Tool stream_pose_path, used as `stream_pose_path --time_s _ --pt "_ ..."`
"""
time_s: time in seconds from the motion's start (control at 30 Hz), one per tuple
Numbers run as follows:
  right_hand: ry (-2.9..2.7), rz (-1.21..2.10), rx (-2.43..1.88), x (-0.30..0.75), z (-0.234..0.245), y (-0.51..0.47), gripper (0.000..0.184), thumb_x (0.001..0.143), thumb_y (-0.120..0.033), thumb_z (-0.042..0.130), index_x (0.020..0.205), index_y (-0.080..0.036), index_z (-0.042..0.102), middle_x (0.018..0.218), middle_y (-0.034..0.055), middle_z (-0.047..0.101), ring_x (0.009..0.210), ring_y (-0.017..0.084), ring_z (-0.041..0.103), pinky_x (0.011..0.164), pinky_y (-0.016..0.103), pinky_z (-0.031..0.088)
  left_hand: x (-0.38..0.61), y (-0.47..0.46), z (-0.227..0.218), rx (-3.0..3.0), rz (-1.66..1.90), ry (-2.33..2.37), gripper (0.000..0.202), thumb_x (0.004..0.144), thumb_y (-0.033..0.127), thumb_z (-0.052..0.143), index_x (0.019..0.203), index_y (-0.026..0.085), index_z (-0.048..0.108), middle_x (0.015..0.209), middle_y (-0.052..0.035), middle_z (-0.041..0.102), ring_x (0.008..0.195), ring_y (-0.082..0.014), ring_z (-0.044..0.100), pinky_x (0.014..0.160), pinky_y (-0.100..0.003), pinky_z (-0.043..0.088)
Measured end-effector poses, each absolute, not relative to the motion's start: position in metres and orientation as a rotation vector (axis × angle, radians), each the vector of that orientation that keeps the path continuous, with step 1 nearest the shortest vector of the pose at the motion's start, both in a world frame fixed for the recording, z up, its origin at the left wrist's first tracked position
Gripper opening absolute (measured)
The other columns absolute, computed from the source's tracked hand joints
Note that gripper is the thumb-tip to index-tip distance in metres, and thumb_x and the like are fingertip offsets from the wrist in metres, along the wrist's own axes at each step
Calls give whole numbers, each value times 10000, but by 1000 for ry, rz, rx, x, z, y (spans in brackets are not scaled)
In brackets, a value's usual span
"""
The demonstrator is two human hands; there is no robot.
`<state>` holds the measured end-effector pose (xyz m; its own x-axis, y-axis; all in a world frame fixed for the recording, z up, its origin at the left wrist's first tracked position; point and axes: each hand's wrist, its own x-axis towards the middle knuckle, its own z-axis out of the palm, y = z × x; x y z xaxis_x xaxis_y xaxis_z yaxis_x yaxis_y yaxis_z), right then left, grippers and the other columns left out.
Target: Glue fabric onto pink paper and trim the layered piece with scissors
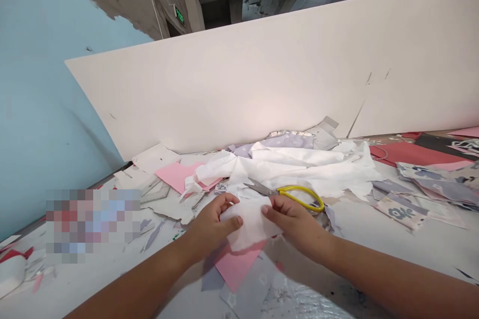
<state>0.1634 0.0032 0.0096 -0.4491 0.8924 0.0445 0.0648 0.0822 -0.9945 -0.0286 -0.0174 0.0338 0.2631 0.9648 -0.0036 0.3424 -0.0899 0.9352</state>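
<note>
A small white piece of cloth [252, 222] is stretched between my two hands above the table. My left hand [216, 219] pinches its left side, with the thumb on top. On its right side, my right hand [290, 217] grips the edge between thumb and fingers. Just beyond the hands lie scissors with yellow handles [303, 197], blades pointing left. Below the cloth are a pink piece [239, 264] and pale grey patterned scraps [250, 294]. A heap of white cloth [292, 169] spreads behind the scissors.
Patterned fabric pieces [402, 212] and a red sheet [415, 152] lie to the right. Pink paper [179, 174] and torn white scraps [168, 204] are on the left. A tall white board [262, 84] stands along the back, beside a blue wall [45, 109].
</note>
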Motion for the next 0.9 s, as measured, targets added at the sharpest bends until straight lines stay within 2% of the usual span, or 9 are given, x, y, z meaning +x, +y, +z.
stream_pose_path --time_s 0.2,0.4,0.47,0.63,0.8,0.9 --pt "-1264 1672 -889 162 9 13 215 721 -372 567 780 -179 493 666 -21 540 543 91 511 457 210 447 -36 -2 13 1186 1025 1174 495 624 333 681 1021 207 413 700 13 534 532 -94 494 496 -204 357" --pt "-1114 1682 -857 159 4 16 144 727 -288 575 816 -199 504 726 -10 583 572 93 556 464 201 486 -37 4 6 1074 1080 1181 566 593 346 708 1060 212 416 661 42 497 454 -54 440 458 -186 341" --pt "-1054 1701 -850 158 5 16 146 733 -266 570 847 -211 497 753 -9 598 582 97 573 479 211 497 -37 3 7 1089 1055 1176 534 600 354 700 1037 193 439 655 36 505 436 -46 416 442 -184 330" --pt "-1118 1710 -813 159 6 14 161 738 -267 570 865 -203 494 764 2 610 609 107 597 480 207 497 -34 0 10 1119 993 1086 306 653 347 643 852 158 508 638 16 517 442 -55 423 444 -197 332" --pt "-1274 1692 -857 159 5 12 153 775 -316 514 855 -187 492 538 -34 565 404 73 537 364 154 383 -33 1 9 1126 1031 1057 244 699 268 566 921 192 500 650 21 523 456 -61 444 439 -187 320" --pt "-1222 1722 -807 159 5 12 129 760 -295 519 817 -182 497 557 -33 571 421 59 531 384 146 369 -34 1 8 1119 1056 1046 223 688 224 554 901 205 495 620 35 502 446 -57 433 427 -178 300"
